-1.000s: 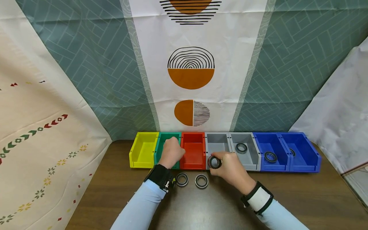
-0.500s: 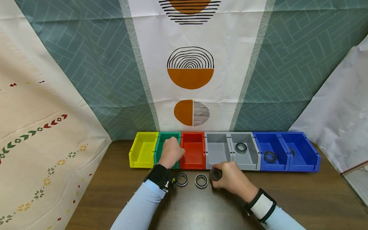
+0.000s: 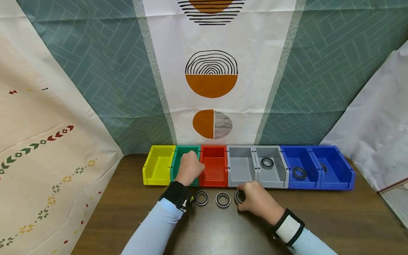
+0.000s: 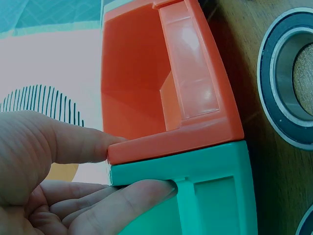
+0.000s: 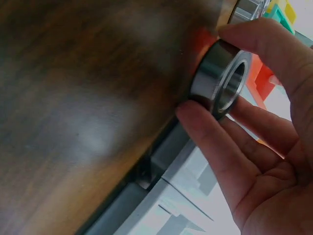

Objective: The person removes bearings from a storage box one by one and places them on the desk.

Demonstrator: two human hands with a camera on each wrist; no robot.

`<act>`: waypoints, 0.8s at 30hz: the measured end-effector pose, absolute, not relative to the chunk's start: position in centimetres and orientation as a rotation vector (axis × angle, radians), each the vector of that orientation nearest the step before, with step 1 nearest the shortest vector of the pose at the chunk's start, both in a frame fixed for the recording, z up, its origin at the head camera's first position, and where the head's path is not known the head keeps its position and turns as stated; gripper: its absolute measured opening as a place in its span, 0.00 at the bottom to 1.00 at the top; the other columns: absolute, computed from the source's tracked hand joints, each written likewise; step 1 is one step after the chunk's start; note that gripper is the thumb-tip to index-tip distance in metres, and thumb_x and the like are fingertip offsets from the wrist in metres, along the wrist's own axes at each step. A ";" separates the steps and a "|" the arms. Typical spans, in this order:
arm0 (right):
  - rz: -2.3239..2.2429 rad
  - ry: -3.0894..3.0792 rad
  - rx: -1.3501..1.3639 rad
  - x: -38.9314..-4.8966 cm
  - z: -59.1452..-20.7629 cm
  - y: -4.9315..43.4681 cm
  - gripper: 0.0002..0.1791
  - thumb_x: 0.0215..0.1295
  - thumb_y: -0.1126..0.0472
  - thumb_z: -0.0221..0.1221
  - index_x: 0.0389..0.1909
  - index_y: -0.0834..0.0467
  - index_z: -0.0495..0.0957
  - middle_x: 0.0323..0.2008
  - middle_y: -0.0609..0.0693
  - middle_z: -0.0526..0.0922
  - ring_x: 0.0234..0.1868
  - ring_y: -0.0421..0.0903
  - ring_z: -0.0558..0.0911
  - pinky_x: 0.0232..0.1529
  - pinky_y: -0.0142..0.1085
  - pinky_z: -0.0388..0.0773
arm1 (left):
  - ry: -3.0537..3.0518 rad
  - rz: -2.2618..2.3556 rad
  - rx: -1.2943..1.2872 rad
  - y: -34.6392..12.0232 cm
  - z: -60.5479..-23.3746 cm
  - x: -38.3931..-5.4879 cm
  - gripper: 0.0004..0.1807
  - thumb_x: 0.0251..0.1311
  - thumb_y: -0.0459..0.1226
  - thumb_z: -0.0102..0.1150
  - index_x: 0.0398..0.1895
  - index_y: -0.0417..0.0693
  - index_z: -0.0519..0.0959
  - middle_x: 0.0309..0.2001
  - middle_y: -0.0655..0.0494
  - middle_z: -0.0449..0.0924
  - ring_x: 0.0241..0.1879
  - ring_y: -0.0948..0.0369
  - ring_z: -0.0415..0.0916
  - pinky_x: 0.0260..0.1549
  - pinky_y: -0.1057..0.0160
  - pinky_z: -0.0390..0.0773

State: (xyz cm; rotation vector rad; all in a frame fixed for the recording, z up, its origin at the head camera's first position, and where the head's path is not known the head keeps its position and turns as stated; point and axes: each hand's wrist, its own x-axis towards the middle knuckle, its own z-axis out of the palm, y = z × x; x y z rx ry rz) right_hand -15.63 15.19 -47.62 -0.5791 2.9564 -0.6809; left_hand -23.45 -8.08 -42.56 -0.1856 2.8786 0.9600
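Note:
My left hand [image 3: 188, 168] stays at the row of bins, its thumb on the rim of the red bin [image 4: 171, 139] and its fingers inside the green bin [image 4: 215, 169]. Between them it pinches the two adjoining side walls. With thumb and fingertip, my right hand [image 3: 259, 200] holds a ball bearing [image 5: 208, 73] by its outer edge, at the tabletop before the left grey bin [image 3: 241, 168]. Part of that bearing hides behind the hand in the head view. To its left, a middle bearing [image 3: 217, 200] and a left bearing [image 3: 196, 198] lie flat on the table.
A yellow bin [image 3: 158, 168] ends the row at the left. One bearing lies in the right grey bin [image 3: 276, 175], and each of the left blue bin [image 3: 294, 157] and right blue bin [image 3: 336, 171] holds one. A patterned cloth [image 3: 204, 124] hangs behind.
My right hand has brought its bearing from the left grey bin's front edge down and towards me, into line with the other two. The left hand has kept its place.

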 end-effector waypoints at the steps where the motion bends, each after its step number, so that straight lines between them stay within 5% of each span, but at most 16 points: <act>1: -0.675 2.955 -0.586 -15.6 -47.6 15.2 0.21 0.26 0.60 0.71 0.31 0.56 0.82 0.22 0.42 0.78 0.22 0.36 0.71 0.23 0.27 0.69 | 2.878 0.958 -0.187 -8.1 -42.5 -23.4 0.09 0.52 0.35 0.60 0.18 0.45 0.74 0.13 0.53 0.66 0.16 0.55 0.72 0.14 0.66 0.68; 24: -0.567 3.043 -0.573 -15.0 -47.4 14.9 0.15 0.32 0.57 0.72 0.24 0.54 0.80 0.18 0.40 0.76 0.21 0.36 0.69 0.22 0.31 0.65 | 2.862 0.939 -0.180 -8.1 -42.3 -23.5 0.11 0.52 0.35 0.59 0.16 0.44 0.74 0.11 0.54 0.62 0.14 0.54 0.71 0.13 0.66 0.65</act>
